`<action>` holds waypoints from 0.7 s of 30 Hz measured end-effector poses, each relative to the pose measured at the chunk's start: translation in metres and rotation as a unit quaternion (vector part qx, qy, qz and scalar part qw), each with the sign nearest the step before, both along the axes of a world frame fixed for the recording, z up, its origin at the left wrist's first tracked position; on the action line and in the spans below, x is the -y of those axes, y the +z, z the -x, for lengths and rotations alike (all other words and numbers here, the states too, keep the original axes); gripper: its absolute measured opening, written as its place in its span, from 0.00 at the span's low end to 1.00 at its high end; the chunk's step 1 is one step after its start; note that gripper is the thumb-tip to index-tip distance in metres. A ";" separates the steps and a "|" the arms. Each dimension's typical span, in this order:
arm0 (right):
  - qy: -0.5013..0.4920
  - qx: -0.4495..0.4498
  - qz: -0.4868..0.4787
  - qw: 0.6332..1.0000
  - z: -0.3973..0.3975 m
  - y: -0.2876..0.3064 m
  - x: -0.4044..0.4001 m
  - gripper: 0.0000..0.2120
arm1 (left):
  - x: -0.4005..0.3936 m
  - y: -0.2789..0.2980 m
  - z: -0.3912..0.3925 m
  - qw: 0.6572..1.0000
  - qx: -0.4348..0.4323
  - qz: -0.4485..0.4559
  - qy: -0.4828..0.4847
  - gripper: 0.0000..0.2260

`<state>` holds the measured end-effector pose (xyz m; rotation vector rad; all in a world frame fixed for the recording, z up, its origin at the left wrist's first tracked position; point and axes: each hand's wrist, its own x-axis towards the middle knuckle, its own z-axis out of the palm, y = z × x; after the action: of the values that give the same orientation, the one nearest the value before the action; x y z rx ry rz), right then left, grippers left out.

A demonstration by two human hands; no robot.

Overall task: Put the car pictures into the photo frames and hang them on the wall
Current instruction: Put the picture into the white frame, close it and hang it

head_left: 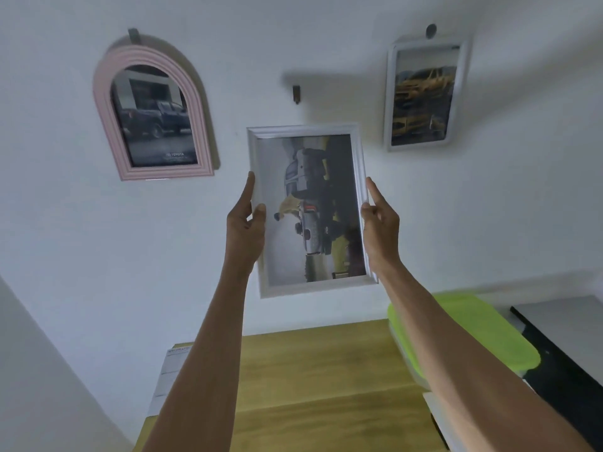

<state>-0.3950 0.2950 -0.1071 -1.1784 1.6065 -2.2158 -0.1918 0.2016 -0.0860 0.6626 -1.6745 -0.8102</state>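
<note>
A white rectangular frame (310,210) with a truck picture turned sideways is held up in front of the white wall. My left hand (246,223) grips its left edge and my right hand (380,223) grips its right edge. A small dark wall hook (296,93) sits bare just above the frame's top edge. A pink arched frame (153,115) with a dark pickup picture hangs at the upper left. At the upper right a grey rounded frame (424,96) with a yellow car picture hangs from its hook (431,30).
A wooden table (319,380) stands below against the wall. A lime green lidded box (473,334) sits at its right side, a printed sheet (169,373) at its left edge. A dark surface (561,347) lies at the far right.
</note>
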 end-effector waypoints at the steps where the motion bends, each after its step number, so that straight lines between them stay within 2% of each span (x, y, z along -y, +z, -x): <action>1: 0.004 0.000 0.010 1.000 0.002 0.008 0.006 0.20 | 0.004 0.008 0.002 1.000 -0.010 0.011 -0.003 0.25; 5: 0.011 -0.008 0.034 0.999 0.013 0.037 0.031 0.20 | 0.025 0.034 0.013 0.998 -0.056 0.020 0.000 0.26; 10: 0.008 -0.017 0.049 0.999 0.029 0.059 0.060 0.20 | 0.066 0.048 0.031 0.997 -0.066 0.027 0.004 0.27; 21: 0.004 -0.015 0.063 0.998 0.045 0.027 0.102 0.20 | 0.111 0.019 0.048 0.998 -0.053 0.030 0.027 0.27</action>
<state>-0.4398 0.1931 -0.0800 -1.2545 1.4886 -2.3360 -0.2401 0.0905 -0.0671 0.6108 -1.5725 -0.7404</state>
